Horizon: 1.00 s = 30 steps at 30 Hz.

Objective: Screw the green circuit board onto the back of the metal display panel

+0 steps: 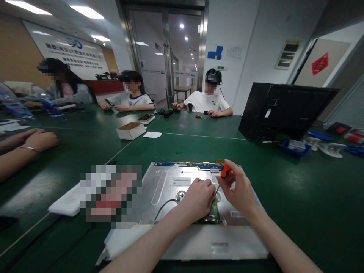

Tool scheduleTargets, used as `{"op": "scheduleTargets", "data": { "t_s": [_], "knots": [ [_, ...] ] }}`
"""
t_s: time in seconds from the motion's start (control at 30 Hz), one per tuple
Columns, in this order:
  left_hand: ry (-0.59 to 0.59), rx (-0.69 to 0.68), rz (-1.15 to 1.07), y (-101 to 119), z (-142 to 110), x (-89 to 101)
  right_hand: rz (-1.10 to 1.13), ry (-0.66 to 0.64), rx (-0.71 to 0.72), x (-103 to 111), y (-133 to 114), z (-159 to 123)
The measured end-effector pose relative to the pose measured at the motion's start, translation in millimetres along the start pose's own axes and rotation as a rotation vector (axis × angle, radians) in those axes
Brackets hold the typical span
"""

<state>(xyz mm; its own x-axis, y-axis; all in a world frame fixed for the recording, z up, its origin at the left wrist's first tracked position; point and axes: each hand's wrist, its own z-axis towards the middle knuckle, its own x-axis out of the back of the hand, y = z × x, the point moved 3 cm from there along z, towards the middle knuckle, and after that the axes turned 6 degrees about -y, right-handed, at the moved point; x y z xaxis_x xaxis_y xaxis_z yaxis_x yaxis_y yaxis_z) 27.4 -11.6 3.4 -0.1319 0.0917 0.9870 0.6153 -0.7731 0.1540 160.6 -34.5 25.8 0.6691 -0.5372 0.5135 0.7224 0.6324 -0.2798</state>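
Observation:
A screwdriver with an orange and black handle is pinched in the fingers of my right hand, its thin shaft slanting down to the left. My left hand is closed, with its fingertips beside the shaft's lower end; whatever they grip is hidden. Under both hands lies a silver metal display panel, back side up. Part of a green circuit board shows below my left hand, which covers the rest. A narrow blue circuit strip runs along the panel's far edge. A black cable curves across the metal.
A white box and a paper slip lie beyond the panel. At right stand a black monitor and a blue tray. Another person's hands rest at left. Several people sit across the green table.

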Motion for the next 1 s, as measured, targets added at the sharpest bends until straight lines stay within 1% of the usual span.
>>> {"op": "scheduleTargets", "data": {
  "t_s": [0.17, 0.37, 0.47, 0.6, 0.7, 0.87, 1.0],
  "knots": [
    [-0.001, 0.005, -0.013, -0.1, 1.2, -0.3, -0.009, -0.011, 0.028, 1.5, -0.7, 0.2],
    [-0.002, 0.010, 0.030, -1.2, 2.8, -2.6, 0.040, -0.069, -0.021, 0.7, -2.9, 0.0],
    [0.014, 0.006, 0.045, -2.6, 3.8, -5.4, 0.024, -0.045, -0.028, 0.6, -2.4, 0.4],
    [0.033, -0.006, 0.057, -3.6, 4.5, -8.3, -0.004, -0.002, 0.010, 1.4, -2.2, 1.4],
    [0.033, -0.015, 0.052, -3.6, 4.5, -9.1, -0.005, -0.008, 0.028, 1.7, -2.8, 1.7],
    [0.028, -0.004, 0.040, -2.4, 3.3, -6.0, 0.053, -0.065, 0.004, 0.6, -3.5, 1.3],
    [0.008, 0.002, 0.046, 0.2, 0.9, -0.2, 0.045, -0.044, 0.004, 1.7, -4.0, 2.2]
  ]
}}
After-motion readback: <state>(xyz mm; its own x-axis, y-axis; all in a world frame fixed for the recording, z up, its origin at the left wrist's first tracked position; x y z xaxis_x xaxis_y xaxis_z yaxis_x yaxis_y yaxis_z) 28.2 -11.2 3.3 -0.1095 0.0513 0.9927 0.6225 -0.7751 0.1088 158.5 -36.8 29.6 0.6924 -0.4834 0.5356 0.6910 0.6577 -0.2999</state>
